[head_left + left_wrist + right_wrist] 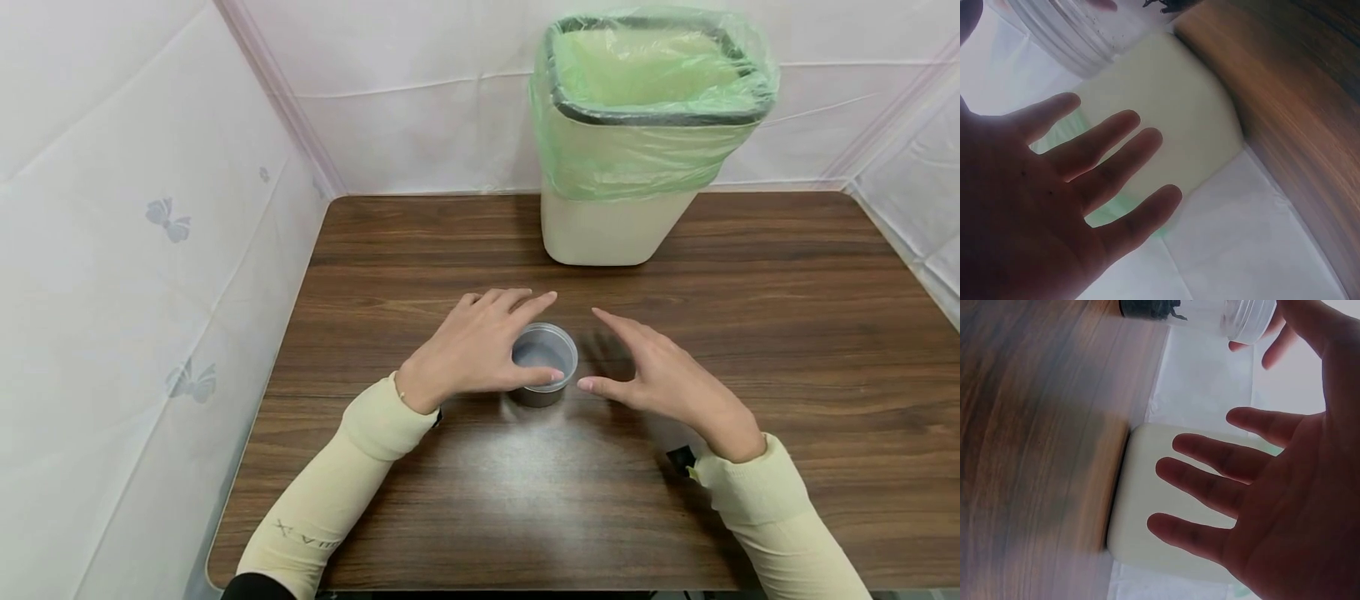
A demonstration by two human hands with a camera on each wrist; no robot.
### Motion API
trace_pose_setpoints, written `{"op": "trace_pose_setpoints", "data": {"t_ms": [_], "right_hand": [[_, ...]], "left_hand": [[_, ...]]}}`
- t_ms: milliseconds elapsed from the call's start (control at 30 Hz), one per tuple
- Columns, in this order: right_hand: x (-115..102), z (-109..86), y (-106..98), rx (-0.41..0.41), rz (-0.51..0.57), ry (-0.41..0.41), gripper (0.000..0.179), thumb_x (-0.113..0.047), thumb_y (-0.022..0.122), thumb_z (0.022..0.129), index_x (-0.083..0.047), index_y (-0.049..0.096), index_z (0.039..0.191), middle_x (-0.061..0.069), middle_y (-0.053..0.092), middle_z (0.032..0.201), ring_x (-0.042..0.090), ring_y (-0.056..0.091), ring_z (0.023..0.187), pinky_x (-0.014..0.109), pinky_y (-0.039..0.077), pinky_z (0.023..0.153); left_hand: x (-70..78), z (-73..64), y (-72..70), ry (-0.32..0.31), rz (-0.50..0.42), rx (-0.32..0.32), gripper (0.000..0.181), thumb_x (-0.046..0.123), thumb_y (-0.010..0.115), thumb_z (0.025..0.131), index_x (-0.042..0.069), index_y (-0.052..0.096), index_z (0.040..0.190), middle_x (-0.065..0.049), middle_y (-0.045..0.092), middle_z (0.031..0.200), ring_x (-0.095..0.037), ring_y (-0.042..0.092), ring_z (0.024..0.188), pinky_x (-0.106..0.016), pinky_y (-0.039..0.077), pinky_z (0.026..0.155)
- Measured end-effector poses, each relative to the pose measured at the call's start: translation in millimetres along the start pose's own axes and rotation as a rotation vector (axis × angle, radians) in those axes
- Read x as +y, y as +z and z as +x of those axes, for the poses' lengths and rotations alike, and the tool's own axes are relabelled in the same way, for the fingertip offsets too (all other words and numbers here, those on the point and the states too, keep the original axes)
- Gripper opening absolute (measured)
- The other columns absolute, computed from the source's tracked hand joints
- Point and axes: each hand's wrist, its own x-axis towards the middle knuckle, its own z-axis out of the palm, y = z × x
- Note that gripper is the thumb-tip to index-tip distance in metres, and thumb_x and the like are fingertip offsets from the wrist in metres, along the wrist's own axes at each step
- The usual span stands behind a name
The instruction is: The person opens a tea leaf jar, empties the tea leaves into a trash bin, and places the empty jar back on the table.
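Observation:
A clear plastic jar [544, 346] with a round open mouth stands upright on the wooden table. Its ridged neck [1249, 319] and some dark stuff [1147, 307] at its bottom show in the right wrist view. My left hand [480, 346] hovers at the jar's left side, fingers spread and fairly straight; from above, its thumb overlaps the rim. Whether that thumb touches the jar, I cannot tell. To the right of the jar, my right hand [660, 375] is held apart from it, thumb and fingers extended. Neither hand grips anything.
Behind the jar, at the table's back edge, stands a cream waste bin [607, 229] with a green plastic liner [637, 162] folded over its dark rim. White sheeting [420, 133] hangs behind the brown tabletop [810, 350] and along both sides.

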Motion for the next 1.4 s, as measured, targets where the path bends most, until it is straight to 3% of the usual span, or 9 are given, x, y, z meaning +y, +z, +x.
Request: {"op": "trace_pose_setpoints", "data": {"t_ms": [367, 733, 1000, 1200, 1400], "right_hand": [[-1.2, 0.4, 5.5, -0.014, 0.02, -0.014, 0.1, -0.063, 0.072, 0.085, -0.009, 0.031, 0.159, 0.017, 0.039, 0.156, 0.039, 0.04, 0.14, 0.06, 0.035, 0.109], [-1.9, 2.0, 9.6, -0.037, 0.057, -0.04, 0.1, -0.065, 0.071, 0.084, -0.013, 0.03, 0.159, 0.014, 0.039, 0.156, 0.036, 0.039, 0.141, 0.059, 0.035, 0.109], [-3.0, 3.7, 13.7, -0.029, 0.07, -0.085, 0.099, -0.063, 0.071, 0.085, -0.008, 0.033, 0.157, 0.012, 0.041, 0.155, 0.031, 0.041, 0.141, 0.054, 0.038, 0.109], [-2.7, 4.1, 14.9, -0.021, 0.08, -0.128, 0.095, -0.058, 0.073, 0.087, -0.007, 0.034, 0.157, 0.012, 0.041, 0.155, 0.03, 0.042, 0.14, 0.053, 0.039, 0.109], [-5.0, 5.4, 18.0, 0.006, 0.12, -0.196, 0.093, -0.053, 0.079, 0.084, -0.012, 0.036, 0.156, 0.007, 0.046, 0.152, 0.026, 0.048, 0.135, 0.051, 0.043, 0.106]], "left_hand": [[7.5, 2.7, 7.5, 0.012, 0.011, -0.051, 0.102, 0.087, 0.052, 0.078, 0.028, 0.036, 0.158, -0.007, 0.048, 0.15, -0.029, 0.048, 0.133, -0.053, 0.042, 0.1], [11.0, 3.9, 14.5, 0.064, 0.01, -0.036, 0.098, 0.083, 0.059, 0.077, 0.027, 0.04, 0.156, -0.005, 0.051, 0.145, -0.026, 0.053, 0.128, -0.048, 0.047, 0.096], [10.8, 5.1, 17.1, 0.167, -0.099, 0.023, 0.082, 0.06, 0.072, 0.081, 0.022, 0.05, 0.15, 0.001, 0.058, 0.126, -0.012, 0.059, 0.097, -0.025, 0.05, 0.071], [10.1, 5.5, 17.4, 0.149, -0.181, 0.015, 0.079, 0.057, 0.074, 0.081, 0.022, 0.053, 0.148, 0.003, 0.055, 0.123, -0.009, 0.056, 0.095, -0.025, 0.05, 0.071], [10.2, 7.1, 15.2, 0.16, -0.289, 0.069, 0.071, 0.056, 0.074, 0.082, 0.022, 0.057, 0.142, 0.005, 0.056, 0.122, -0.007, 0.058, 0.091, -0.021, 0.048, 0.073]]}}
